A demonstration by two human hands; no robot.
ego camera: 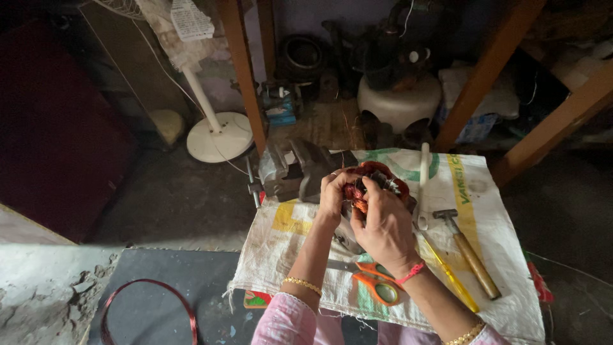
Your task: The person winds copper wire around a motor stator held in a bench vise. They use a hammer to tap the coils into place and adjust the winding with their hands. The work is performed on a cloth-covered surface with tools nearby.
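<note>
Copper-wound motor stator (377, 182), left hand (333, 191) and right hand (383, 223) closed around it

One hammer (469, 252), one scissors (375, 281) (orange), one vise (295, 171).

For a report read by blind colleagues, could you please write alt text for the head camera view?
Seen from above, a person's left hand and right hand grip a round motor stator wound with copper wire over a white woven sack. A grey bench vise stands beside it; orange scissors, a hammer and a yellow-handled tool lie nearby.
</note>
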